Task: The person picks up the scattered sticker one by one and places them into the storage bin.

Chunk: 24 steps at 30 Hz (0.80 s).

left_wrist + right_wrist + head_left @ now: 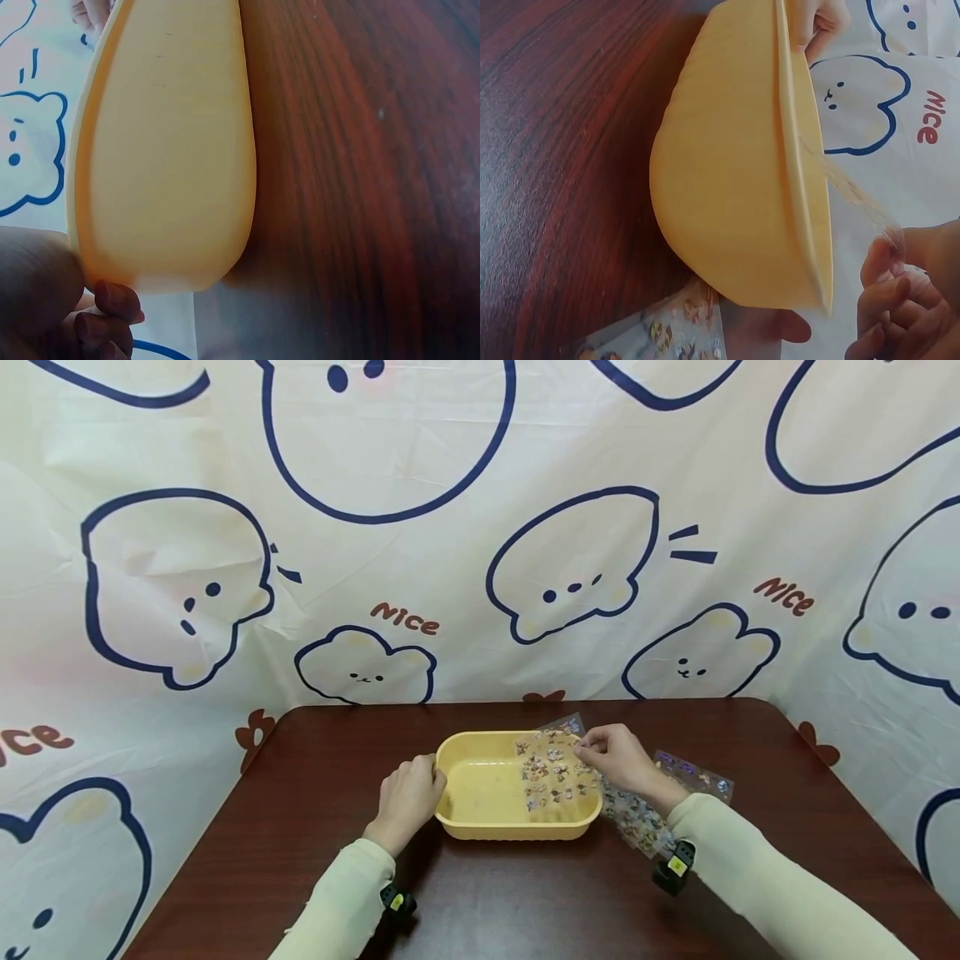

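A yellow plastic basin (480, 831) stands on the dark wooden table. My left hand (408, 797) grips its left rim, thumb on one side and fingers curled beneath, as the left wrist view also shows. My right hand (618, 758) pinches the edge of a clear sticker sheet (555, 772) printed with small figures. That sheet lies slanted over the right part of the basin. In the right wrist view, the sheet (855, 191) runs thin from thumb and fingertips to the basin's rim.
More clear sticker sheets (637, 822) lie on the table (517, 902) right of the basin, under my right forearm. Another sheet (697, 775) lies farther right, and a sheet corner (566, 724) shows behind the basin. A cartoon-printed cloth (450, 568) hangs around the table.
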Each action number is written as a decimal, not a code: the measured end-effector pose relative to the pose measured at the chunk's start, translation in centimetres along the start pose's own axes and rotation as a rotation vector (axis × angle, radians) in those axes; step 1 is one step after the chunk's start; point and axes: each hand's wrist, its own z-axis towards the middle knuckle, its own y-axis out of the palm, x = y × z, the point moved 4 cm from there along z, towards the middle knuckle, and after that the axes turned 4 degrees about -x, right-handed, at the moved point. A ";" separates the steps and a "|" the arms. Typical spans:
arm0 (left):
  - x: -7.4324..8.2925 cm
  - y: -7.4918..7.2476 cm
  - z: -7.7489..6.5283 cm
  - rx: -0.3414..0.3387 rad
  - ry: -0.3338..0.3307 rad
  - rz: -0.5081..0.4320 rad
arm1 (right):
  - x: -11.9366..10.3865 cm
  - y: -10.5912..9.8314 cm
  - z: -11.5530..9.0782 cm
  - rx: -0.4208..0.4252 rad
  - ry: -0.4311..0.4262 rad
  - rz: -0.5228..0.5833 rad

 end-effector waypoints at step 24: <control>0.0 0.0 -0.1 0.034 0.001 -0.003 | -1.0 2.9 1.5 0.012 0.096 -0.209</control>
